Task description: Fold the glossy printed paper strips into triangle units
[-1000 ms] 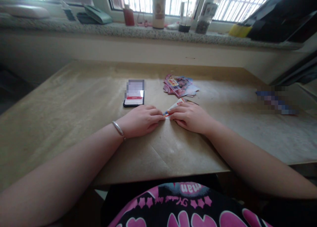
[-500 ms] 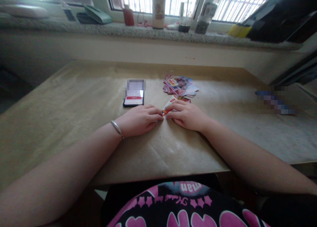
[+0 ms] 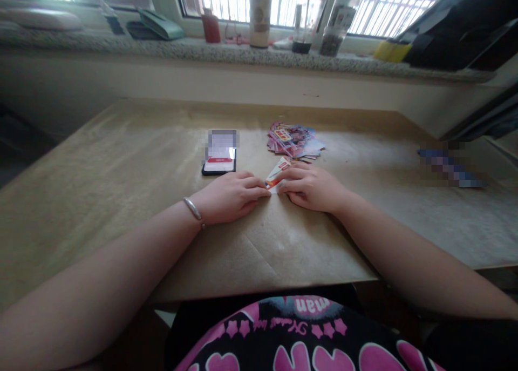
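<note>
A small printed piece of paper [image 3: 276, 174], white with red and yellow print, lies on the table between my hands. Its visible part tapers to a point at the far end and looks folded. My left hand [image 3: 238, 195], with a silver bangle at the wrist, has its fingertips closed at the paper's near left corner. From the right, the bent fingers of my right hand [image 3: 313, 187] press on the paper's side and cover part of it. Just beyond is a loose heap of colourful printed papers [image 3: 297, 141], partly hidden at its near edge by my right hand.
A phone [image 3: 219, 157] with its screen lit lies beyond my left hand. At the right of the table [image 3: 101, 198] rests a blurred bluish flat thing [image 3: 449, 168]. Bottles and a red container [image 3: 211, 26] stand on the stone windowsill [image 3: 226, 49] behind.
My right hand has slid slightly right along the paper, baring more of its printed face. My left fingertips have shifted a little to the right and stay at the paper's corner.
</note>
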A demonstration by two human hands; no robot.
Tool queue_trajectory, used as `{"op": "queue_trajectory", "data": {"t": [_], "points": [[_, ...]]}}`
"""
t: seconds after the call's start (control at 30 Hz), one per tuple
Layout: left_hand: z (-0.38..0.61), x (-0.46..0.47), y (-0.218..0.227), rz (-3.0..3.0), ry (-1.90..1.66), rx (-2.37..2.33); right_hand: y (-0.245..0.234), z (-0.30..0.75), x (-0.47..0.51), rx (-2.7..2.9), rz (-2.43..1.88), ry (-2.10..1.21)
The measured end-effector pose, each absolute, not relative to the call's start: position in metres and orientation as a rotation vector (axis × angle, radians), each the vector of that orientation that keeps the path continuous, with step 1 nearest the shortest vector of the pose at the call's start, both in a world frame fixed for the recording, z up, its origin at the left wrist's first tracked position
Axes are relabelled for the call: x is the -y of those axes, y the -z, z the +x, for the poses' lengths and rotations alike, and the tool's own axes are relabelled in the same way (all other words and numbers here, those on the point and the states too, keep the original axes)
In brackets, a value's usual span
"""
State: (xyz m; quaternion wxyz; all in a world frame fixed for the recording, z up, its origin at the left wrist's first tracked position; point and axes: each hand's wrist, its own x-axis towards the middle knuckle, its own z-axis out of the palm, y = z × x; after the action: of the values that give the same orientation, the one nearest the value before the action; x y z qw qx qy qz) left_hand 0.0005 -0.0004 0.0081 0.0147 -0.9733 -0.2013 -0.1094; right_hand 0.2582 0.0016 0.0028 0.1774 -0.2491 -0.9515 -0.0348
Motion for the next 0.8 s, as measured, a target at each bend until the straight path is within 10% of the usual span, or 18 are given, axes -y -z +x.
{"op": "queue_trajectory", "data": {"t": [0.8], "points": [[0.002,0.0,-0.008,-3.075,0.316,0.624,-0.004,0.27,-0.003,2.643,-0.725,0.254]]}}
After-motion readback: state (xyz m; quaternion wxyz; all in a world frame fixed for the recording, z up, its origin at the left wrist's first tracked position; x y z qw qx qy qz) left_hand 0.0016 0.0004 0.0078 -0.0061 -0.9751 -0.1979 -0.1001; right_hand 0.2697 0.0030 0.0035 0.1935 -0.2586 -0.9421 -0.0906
